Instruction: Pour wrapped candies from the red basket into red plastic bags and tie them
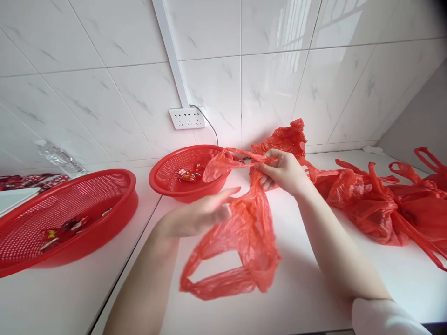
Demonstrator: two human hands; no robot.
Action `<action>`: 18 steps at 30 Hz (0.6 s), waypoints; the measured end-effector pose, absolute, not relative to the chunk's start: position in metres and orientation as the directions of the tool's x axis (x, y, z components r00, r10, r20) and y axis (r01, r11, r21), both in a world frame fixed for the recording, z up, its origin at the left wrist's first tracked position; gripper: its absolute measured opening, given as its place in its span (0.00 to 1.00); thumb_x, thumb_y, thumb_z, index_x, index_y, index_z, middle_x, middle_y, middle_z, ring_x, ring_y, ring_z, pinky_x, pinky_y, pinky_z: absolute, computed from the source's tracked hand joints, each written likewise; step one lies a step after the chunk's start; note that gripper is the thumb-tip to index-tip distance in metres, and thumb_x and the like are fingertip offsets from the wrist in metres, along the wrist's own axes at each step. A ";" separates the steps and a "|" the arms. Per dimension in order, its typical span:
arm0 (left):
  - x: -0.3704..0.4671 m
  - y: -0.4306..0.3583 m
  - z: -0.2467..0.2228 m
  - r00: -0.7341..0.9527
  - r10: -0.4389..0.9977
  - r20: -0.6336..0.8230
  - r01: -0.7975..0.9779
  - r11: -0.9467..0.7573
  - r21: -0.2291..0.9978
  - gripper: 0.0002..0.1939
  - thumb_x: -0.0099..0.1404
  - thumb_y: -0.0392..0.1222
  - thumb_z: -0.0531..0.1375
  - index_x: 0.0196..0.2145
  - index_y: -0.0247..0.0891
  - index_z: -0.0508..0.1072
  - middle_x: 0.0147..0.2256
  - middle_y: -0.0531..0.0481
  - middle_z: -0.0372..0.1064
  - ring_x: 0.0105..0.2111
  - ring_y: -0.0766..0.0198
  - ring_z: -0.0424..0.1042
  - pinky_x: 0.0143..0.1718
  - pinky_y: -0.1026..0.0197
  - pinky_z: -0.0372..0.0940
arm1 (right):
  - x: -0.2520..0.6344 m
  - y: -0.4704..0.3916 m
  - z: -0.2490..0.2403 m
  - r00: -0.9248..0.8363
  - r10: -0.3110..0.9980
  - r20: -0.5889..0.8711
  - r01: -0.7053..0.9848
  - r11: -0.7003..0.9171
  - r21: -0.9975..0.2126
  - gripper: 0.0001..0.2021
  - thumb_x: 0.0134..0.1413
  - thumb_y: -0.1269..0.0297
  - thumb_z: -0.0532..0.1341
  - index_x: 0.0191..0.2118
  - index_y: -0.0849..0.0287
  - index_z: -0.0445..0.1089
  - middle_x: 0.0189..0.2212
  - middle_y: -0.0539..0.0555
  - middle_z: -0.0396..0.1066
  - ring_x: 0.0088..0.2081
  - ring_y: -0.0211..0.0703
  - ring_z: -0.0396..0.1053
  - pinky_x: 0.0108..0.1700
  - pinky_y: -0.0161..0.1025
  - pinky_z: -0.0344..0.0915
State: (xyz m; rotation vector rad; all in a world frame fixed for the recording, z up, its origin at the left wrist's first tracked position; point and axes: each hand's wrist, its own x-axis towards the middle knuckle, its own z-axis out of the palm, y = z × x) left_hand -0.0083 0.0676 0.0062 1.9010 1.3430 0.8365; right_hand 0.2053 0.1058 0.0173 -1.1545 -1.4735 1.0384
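Note:
A thin red plastic bag [244, 232] hangs crumpled over the white table, one loop handle drooping toward me. My right hand [284, 172] pinches it near its upper part, and another loop of the film sticks out to the left of those fingers. At the bag's left side is my left hand [199, 211], slightly blurred, its fingers stretched out and apart. Its fingertips overlap the bag's edge; whether they touch it I cannot tell. Just behind the hands stands a round red plastic basket [162, 170] with a few small wrapped pieces in it.
A larger red basket [120, 195] holding small packets stands at left. Several filled red bags [370, 204] lie at right. More red plastic [286, 139] is heaped against the tiled wall. A clear bottle [63, 158] and a socket strip [187, 118] are at the back.

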 end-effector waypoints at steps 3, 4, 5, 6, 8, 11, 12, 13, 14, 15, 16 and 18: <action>-0.010 0.076 0.003 0.326 0.945 0.038 0.516 -0.211 0.830 0.22 0.59 0.58 0.58 0.43 0.40 0.73 0.33 0.48 0.73 0.38 0.53 0.72 0.41 0.53 0.65 | 0.194 0.103 0.015 -0.138 0.972 0.190 0.094 0.204 -0.974 0.13 0.52 0.60 0.65 0.32 0.57 0.59 0.19 0.50 0.73 0.20 0.41 0.74 0.21 0.34 0.72; -0.010 0.079 0.002 0.344 0.939 0.011 0.510 -0.196 0.838 0.21 0.58 0.57 0.59 0.42 0.39 0.73 0.33 0.48 0.72 0.38 0.54 0.72 0.41 0.53 0.65 | 0.190 0.102 0.014 -0.162 0.968 0.191 0.053 0.202 -0.978 0.13 0.53 0.60 0.65 0.32 0.57 0.59 0.20 0.50 0.74 0.22 0.41 0.75 0.23 0.34 0.73; -0.010 0.081 0.001 0.361 0.932 -0.016 0.504 -0.181 0.844 0.21 0.57 0.57 0.60 0.41 0.39 0.73 0.33 0.48 0.72 0.37 0.54 0.72 0.41 0.54 0.65 | 0.186 0.100 0.014 -0.185 0.964 0.191 0.008 0.196 -0.981 0.13 0.54 0.60 0.64 0.33 0.57 0.58 0.22 0.50 0.75 0.23 0.41 0.76 0.25 0.34 0.74; -0.009 0.084 -0.001 0.379 0.924 -0.044 0.501 -0.165 0.850 0.20 0.57 0.56 0.60 0.39 0.38 0.73 0.33 0.48 0.72 0.37 0.55 0.71 0.41 0.54 0.65 | 0.183 0.099 0.014 -0.200 0.961 0.192 -0.034 0.189 -0.981 0.13 0.55 0.59 0.63 0.33 0.57 0.58 0.23 0.51 0.75 0.25 0.41 0.76 0.27 0.34 0.74; -0.006 0.087 -0.004 0.406 0.908 -0.100 0.498 -0.128 0.857 0.17 0.57 0.54 0.60 0.36 0.37 0.73 0.33 0.48 0.72 0.35 0.57 0.71 0.39 0.56 0.64 | 0.181 0.098 0.015 -0.212 0.959 0.190 -0.093 0.174 -0.980 0.12 0.57 0.57 0.62 0.35 0.57 0.58 0.26 0.52 0.76 0.27 0.41 0.77 0.28 0.34 0.75; -0.005 0.090 -0.006 0.368 0.921 -0.124 0.463 -0.066 0.884 0.13 0.60 0.49 0.58 0.34 0.37 0.72 0.32 0.49 0.71 0.34 0.59 0.70 0.36 0.58 0.64 | 0.190 0.102 0.017 -0.180 0.965 0.192 -0.095 0.177 -0.980 0.14 0.58 0.52 0.61 0.39 0.57 0.62 0.25 0.52 0.76 0.25 0.41 0.76 0.24 0.33 0.73; -0.006 0.090 -0.005 0.335 0.935 -0.115 0.446 -0.050 0.894 0.12 0.60 0.48 0.57 0.34 0.37 0.72 0.31 0.49 0.71 0.33 0.59 0.70 0.35 0.59 0.63 | 0.196 0.104 0.018 -0.151 0.968 0.198 -0.083 0.187 -0.979 0.15 0.57 0.51 0.61 0.40 0.57 0.63 0.24 0.51 0.75 0.23 0.41 0.76 0.23 0.32 0.73; -0.008 0.090 -0.002 0.304 0.947 -0.106 0.433 -0.039 0.901 0.11 0.60 0.48 0.56 0.33 0.37 0.71 0.30 0.50 0.70 0.32 0.60 0.70 0.33 0.60 0.63 | 0.203 0.107 0.018 -0.112 0.971 0.210 -0.073 0.203 -0.977 0.16 0.56 0.50 0.61 0.40 0.57 0.64 0.22 0.51 0.75 0.23 0.41 0.75 0.22 0.32 0.72; -0.012 0.089 0.001 0.283 0.954 -0.104 0.433 -0.031 0.901 0.11 0.60 0.48 0.56 0.32 0.37 0.70 0.29 0.50 0.69 0.30 0.61 0.69 0.31 0.61 0.61 | 0.210 0.110 0.019 -0.064 0.971 0.228 -0.067 0.224 -0.972 0.17 0.55 0.49 0.63 0.39 0.57 0.65 0.22 0.51 0.74 0.23 0.41 0.75 0.23 0.33 0.73; -0.016 0.089 0.004 0.272 0.955 -0.117 0.455 -0.020 0.890 0.12 0.60 0.49 0.56 0.29 0.38 0.68 0.27 0.51 0.67 0.28 0.62 0.68 0.28 0.62 0.60 | 0.218 0.114 0.018 -0.015 0.967 0.254 -0.068 0.253 -0.965 0.17 0.53 0.49 0.64 0.38 0.57 0.65 0.22 0.50 0.74 0.24 0.42 0.76 0.24 0.33 0.73; -0.020 0.089 0.008 0.270 0.951 -0.148 0.495 -0.006 0.869 0.14 0.61 0.52 0.56 0.27 0.38 0.65 0.25 0.52 0.65 0.25 0.63 0.66 0.25 0.63 0.58 | 0.225 0.117 0.018 0.028 0.959 0.284 -0.073 0.285 -0.956 0.17 0.52 0.50 0.65 0.36 0.57 0.65 0.22 0.51 0.74 0.26 0.43 0.76 0.26 0.34 0.74; -0.027 0.089 0.015 0.263 0.939 -0.223 0.597 0.024 0.802 0.21 0.61 0.58 0.54 0.22 0.39 0.59 0.22 0.54 0.59 0.21 0.66 0.62 0.22 0.63 0.53 | 0.234 0.123 0.016 0.087 0.935 0.344 -0.084 0.351 -0.933 0.16 0.51 0.50 0.65 0.35 0.56 0.64 0.26 0.52 0.75 0.31 0.45 0.78 0.32 0.38 0.76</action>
